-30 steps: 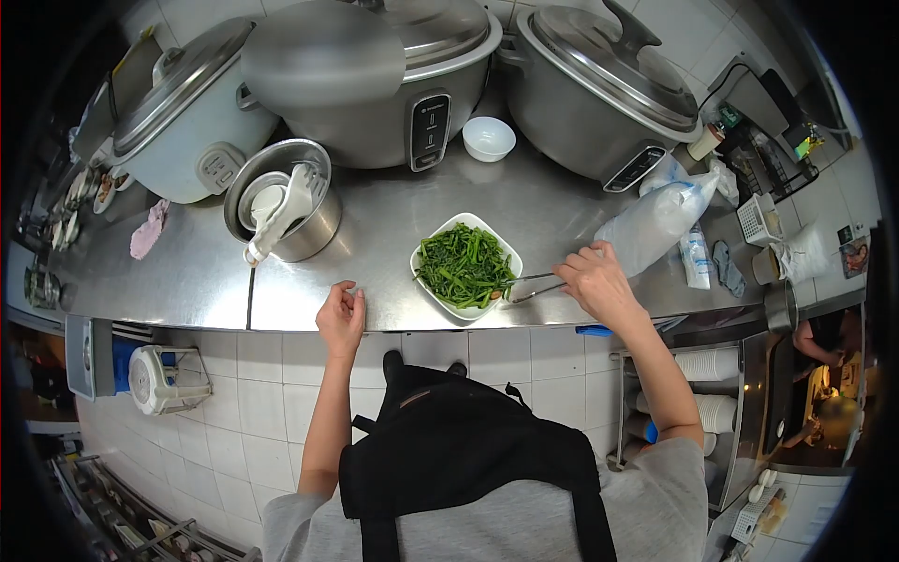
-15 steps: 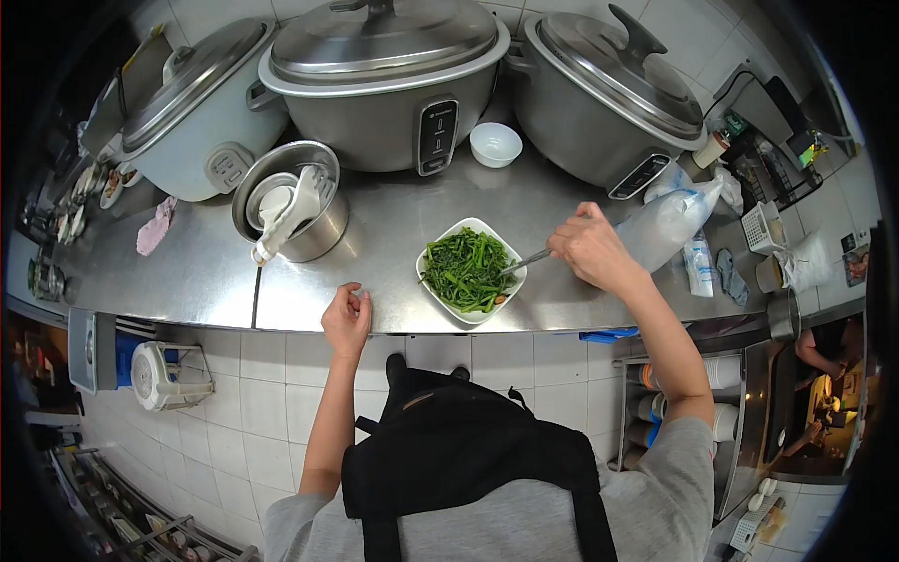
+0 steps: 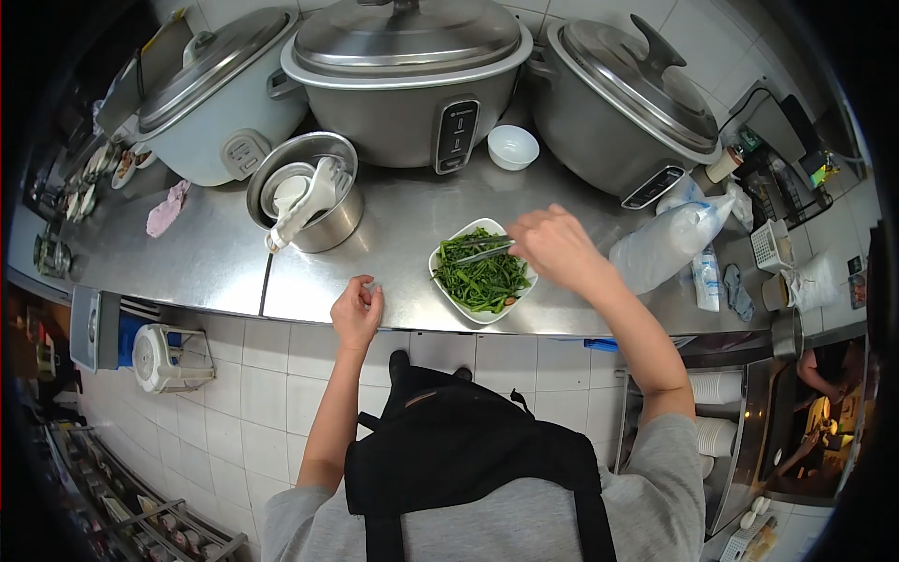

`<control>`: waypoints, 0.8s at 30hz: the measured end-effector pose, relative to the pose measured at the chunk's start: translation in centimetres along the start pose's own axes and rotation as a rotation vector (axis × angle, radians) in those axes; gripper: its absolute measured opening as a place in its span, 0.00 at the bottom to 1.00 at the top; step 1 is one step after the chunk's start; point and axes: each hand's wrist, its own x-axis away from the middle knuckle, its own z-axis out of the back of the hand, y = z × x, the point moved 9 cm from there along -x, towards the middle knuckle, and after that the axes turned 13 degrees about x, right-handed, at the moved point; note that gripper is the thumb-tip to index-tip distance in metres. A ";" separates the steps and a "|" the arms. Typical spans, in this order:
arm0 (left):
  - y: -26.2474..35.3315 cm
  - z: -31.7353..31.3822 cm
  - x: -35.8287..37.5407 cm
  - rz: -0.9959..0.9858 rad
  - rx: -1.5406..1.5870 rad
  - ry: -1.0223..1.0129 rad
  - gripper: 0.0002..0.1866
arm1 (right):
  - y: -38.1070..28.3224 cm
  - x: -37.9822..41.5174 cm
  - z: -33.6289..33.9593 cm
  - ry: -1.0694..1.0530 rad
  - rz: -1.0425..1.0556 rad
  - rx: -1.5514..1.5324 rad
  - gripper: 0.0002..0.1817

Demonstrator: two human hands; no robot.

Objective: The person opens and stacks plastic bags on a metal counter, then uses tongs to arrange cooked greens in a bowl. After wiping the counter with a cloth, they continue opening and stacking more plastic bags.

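Note:
A white square bowl [image 3: 448, 296] of cooked leafy greens [image 3: 482, 276] stands near the counter's front edge. My right hand [image 3: 552, 245] is closed on metal tongs [image 3: 487, 253], whose two arms reach over the upper part of the greens. Whether the tips grip any stems I cannot make out. My left hand [image 3: 357, 314] rests at the counter edge left of the bowl, its fingers loosely curled and nothing visible in them.
Large rice cookers [image 3: 403, 112] line the back of the steel counter [image 3: 393, 206]. A metal pot [image 3: 332, 220] holding a white-handled utensil [image 3: 304, 201] stands left. A small white bowl [image 3: 513, 148] sits behind; a plastic bag [image 3: 670, 244] lies right. A white stool [image 3: 169, 359] is below.
My right hand has moved left over the bowl, bringing the tongs from its right side to the upper part of the greens. The view has shifted slightly; my left hand stays by the edge.

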 end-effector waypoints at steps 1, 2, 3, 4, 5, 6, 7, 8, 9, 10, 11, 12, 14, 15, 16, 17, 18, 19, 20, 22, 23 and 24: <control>-0.7 -0.4 -0.1 0.078 0.062 -0.029 0.08 | -0.8 -0.3 -0.5 -0.033 0.001 -0.019 0.08; -1.1 -0.8 -0.2 0.154 0.125 -0.058 0.09 | -1.6 -0.7 -0.6 -0.031 0.003 -0.020 0.08; -0.8 -1.3 -0.6 0.152 0.124 -0.054 0.09 | -2.5 -1.2 -1.0 -0.068 0.037 0.018 0.07; -0.6 -3.0 -0.9 0.206 0.342 -0.127 0.10 | -3.3 -1.6 -1.4 -0.106 0.070 0.056 0.06; -0.2 -4.7 -1.2 0.260 0.561 -0.201 0.11 | -4.2 -2.0 -1.4 -0.087 0.107 0.085 0.04; 0.7 -5.3 -2.1 0.262 0.560 -0.199 0.11 | -4.7 -2.4 -1.8 -0.088 0.109 0.084 0.04; 1.8 -6.8 -2.9 0.259 0.487 -0.330 0.12 | -5.5 -2.7 -2.2 -0.061 0.142 0.112 0.03; 2.9 -8.1 -3.4 0.252 0.413 -0.458 0.14 | -6.3 -3.2 -1.9 -0.034 0.176 0.141 0.03; 3.6 -8.5 -3.8 0.249 0.414 -0.458 0.14 | -7.0 -3.5 -1.7 -0.033 0.199 0.135 0.04; 4.2 -9.4 -3.9 0.261 0.373 -0.537 0.15 | -7.3 -3.9 -1.4 -0.032 0.196 0.139 0.04; 4.5 -10.2 -3.7 0.271 0.331 -0.617 0.16 | -7.5 -4.2 -1.4 -0.074 0.207 0.134 0.04; 4.5 -10.3 -3.7 0.268 0.331 -0.621 0.16 | -7.8 -4.4 -1.6 -0.116 0.217 0.128 0.04; 4.2 -10.7 -3.8 0.263 0.356 -0.625 0.18 | -7.6 -4.8 -1.2 -0.119 0.220 0.124 0.05; 4.1 -10.8 -3.8 0.258 0.354 -0.629 0.18 | -7.4 -4.9 -1.3 -0.157 0.218 0.127 0.05; 3.8 -11.0 -3.7 0.284 0.387 -0.621 0.18 | -7.2 -4.8 -1.5 -0.197 0.217 0.131 0.05; 3.9 -11.0 -3.7 0.311 0.421 -0.611 0.18 | -7.2 -4.7 -1.8 -0.198 0.215 0.133 0.05; 4.2 -10.9 -3.6 0.310 0.423 -0.613 0.18 | -7.4 -4.7 -2.1 -0.162 0.228 0.112 0.05; 4.3 -10.8 -3.7 0.311 0.409 -0.611 0.18 | -7.7 -4.7 -2.4 -0.126 0.242 0.092 0.05; 4.5 -10.6 -3.6 0.313 0.395 -0.607 0.18 | -7.8 -4.6 -2.8 -0.125 0.244 0.093 0.05; 4.4 -10.6 -3.6 0.286 0.373 -0.589 0.17 | -8.0 -4.2 -3.8 -0.144 0.280 0.151 0.06; 4.7 -10.4 -3.7 0.259 0.354 -0.575 0.17 | -7.9 -4.1 -3.6 -0.141 0.286 0.152 0.06; 4.8 -10.3 -3.7 0.260 0.354 -0.568 0.17 | -7.7 -3.8 -3.3 -0.142 0.289 0.167 0.06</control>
